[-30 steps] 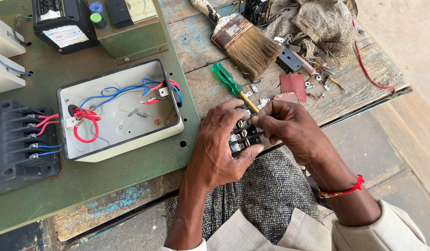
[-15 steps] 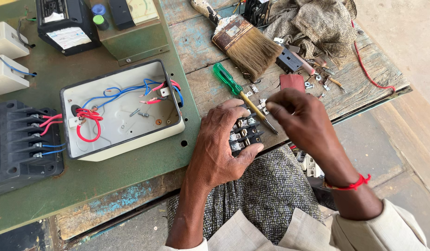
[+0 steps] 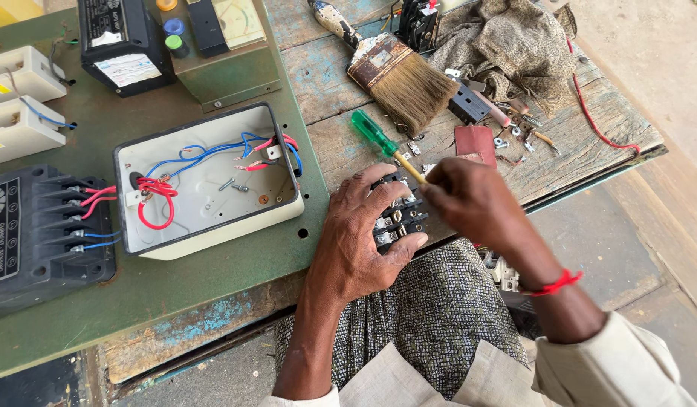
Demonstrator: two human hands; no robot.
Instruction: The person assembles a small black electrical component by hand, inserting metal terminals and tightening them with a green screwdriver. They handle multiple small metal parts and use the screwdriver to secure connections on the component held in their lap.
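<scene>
Both hands work at the wooden bench's (image 3: 326,75) near edge. Left hand (image 3: 360,241) clamps a black terminal block (image 3: 397,218), fingers wrapped round it. Right hand (image 3: 473,200), at 3 o'clock of the block, pinches a green-handled screwdriver (image 3: 382,143); its tip is hidden, probably on a terminal. Open switch box (image 3: 205,181) sits at 9 o'clock, paintbrush (image 3: 397,75) at 12.

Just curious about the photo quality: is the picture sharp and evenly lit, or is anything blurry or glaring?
Head view: soft, even daylight, no harsh glare; the left hand, black switch block and open white box look sharp; the right hand is slightly soft.
</scene>
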